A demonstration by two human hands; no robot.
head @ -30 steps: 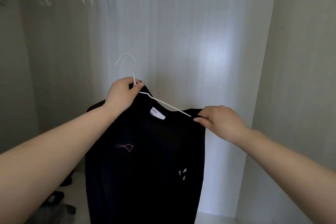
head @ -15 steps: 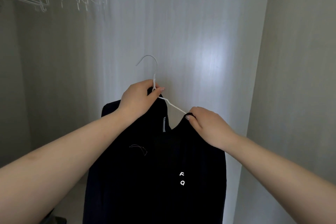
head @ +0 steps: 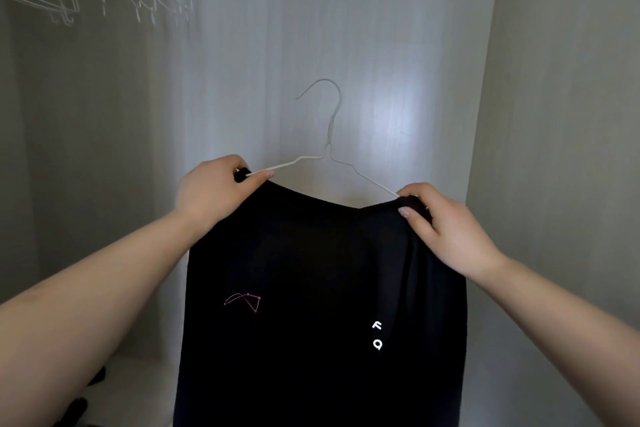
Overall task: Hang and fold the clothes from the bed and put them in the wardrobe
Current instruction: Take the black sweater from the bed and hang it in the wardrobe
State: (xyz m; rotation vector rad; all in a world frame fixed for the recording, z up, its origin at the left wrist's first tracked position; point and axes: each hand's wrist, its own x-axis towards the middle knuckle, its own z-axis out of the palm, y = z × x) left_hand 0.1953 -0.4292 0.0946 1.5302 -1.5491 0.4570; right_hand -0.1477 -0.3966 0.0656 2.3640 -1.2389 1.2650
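Black shirt (head: pixel 322 270) hides hanger (head: pixel 329 135) ends (hem cropped).

Both arms reach forward; left hand (head: pixel 214 189) and right hand (head: pixel 440 222) are raised level, fingers apparently pinched closed.

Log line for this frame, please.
stage: hanging | left hand: grips shirt shoulder | right hand: same | hanger: unhooked
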